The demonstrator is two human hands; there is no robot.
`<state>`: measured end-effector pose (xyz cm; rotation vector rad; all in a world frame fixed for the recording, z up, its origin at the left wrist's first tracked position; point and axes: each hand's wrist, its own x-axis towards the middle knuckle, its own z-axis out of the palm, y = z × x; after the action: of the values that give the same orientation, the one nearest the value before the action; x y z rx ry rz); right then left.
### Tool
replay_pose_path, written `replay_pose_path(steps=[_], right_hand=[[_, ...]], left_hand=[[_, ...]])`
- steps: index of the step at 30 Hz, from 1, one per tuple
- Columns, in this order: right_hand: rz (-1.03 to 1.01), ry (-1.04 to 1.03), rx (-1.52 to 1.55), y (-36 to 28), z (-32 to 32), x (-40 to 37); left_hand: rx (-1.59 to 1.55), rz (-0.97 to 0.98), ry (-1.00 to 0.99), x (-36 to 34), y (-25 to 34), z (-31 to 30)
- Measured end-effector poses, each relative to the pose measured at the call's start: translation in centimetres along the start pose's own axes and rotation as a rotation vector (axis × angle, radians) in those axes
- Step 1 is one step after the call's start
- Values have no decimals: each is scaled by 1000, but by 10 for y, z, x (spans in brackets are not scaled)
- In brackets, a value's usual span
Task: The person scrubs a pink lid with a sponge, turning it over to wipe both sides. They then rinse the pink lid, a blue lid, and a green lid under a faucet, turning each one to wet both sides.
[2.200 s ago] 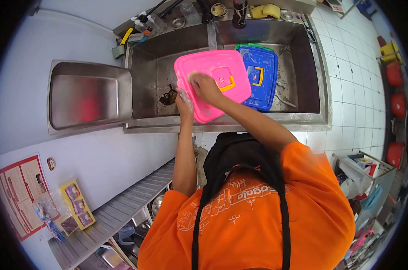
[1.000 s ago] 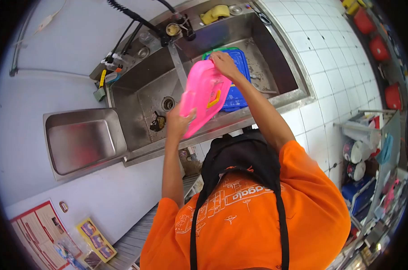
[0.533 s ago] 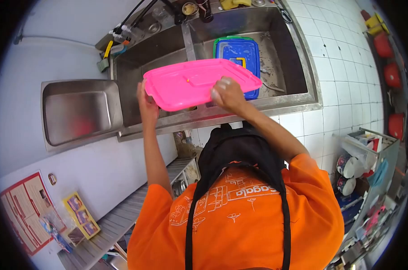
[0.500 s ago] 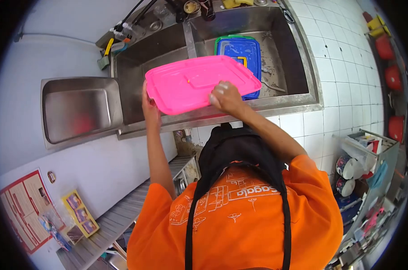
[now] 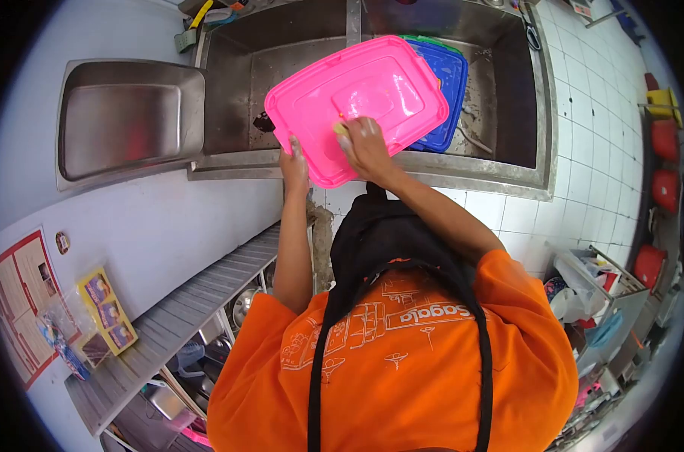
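A pink plastic lid [image 5: 391, 87] is held tilted above the double sink, its face towards me and shiny in patches. My left hand [image 5: 294, 167] grips its lower left edge, thumb on the face and the other fingers hidden behind. My right hand [image 5: 368, 149] is closed around a small yellowish sponge [image 5: 341, 129] and presses it against the lid left of the middle. Behind the pink lid, a blue lid [image 5: 449, 83] lies in the right basin, with a green edge [image 5: 425, 41] showing past its far side.
The steel double sink [image 5: 281, 162] spans the far side, with a steel tray [image 5: 70, 177] at its left. A yellow-handled brush [image 5: 201, 13] is at the back left corner, scissors [image 5: 532, 34] on the right rim. A slatted shelf [image 5: 198, 324] runs along the left wall.
The pink lid has tilted up to face me more and turned, its right end rising. My right hand has moved left and down across it, and the sponge now shows. The view has shifted.
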<state>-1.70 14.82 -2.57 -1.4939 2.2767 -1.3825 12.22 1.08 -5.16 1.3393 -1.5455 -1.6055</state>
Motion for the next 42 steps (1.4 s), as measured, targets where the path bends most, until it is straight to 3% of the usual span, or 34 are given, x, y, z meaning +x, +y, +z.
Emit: replay_pose_path(steps=[1,3,7,9,10,12,13,15,16,18,19,21,25,27,29,31,33,34,36,37,39,40,42], right_hand=[[-5,-6,1,8,15,2],[-283,-186,-292,36,55,3],[-371,-292,-468,80,42,23],[36,-60,-475,83,44,29],[21,-60,-481,85,43,38],[264,42,-580,83,45,41],[270,36,-578,74,40,39],[-190,-27,-377,57,26,35],[-195,-31,-378,55,29,24],[-350,-407,-287,47,36,2],[-351,-406,-290,48,35,2],[-246,-460,-425,54,32,-1],[-191,-429,-414,75,23,15],[-21,-243,-388,81,28,41],[17,-147,-378,92,41,73],[71,-52,-366,96,54,61],[-237,-195,-381,94,59,42],[-245,-197,-386,99,55,48],[-61,-365,-191,100,43,45],[-69,-364,-194,98,45,56],[130,-201,-191,88,48,64],[114,-195,-206,88,46,73],[240,-125,-180,75,41,57]], left_hand=[[49,9,56,-2,0,4],[144,58,122,-4,-4,8],[308,179,214,0,-33,13],[363,169,233,-1,-41,12],[405,175,249,5,-40,19],[362,156,268,3,-37,23],[335,145,266,1,-39,21],[352,138,274,6,-43,24],[368,133,289,7,-44,25],[402,163,300,3,-44,26],[434,203,311,4,-40,28],[462,181,350,4,-35,36],[554,119,357,0,-33,41],[557,137,349,-2,-36,40],[567,166,338,0,-34,39],[607,74,300,-2,-28,39],[554,90,299,1,-28,40],[512,100,297,3,-30,39],[572,111,323,-1,-38,46],[625,146,350,5,-37,51],[601,182,368,0,-39,51],[562,239,401,9,-35,57],[544,165,382,9,-24,61]])
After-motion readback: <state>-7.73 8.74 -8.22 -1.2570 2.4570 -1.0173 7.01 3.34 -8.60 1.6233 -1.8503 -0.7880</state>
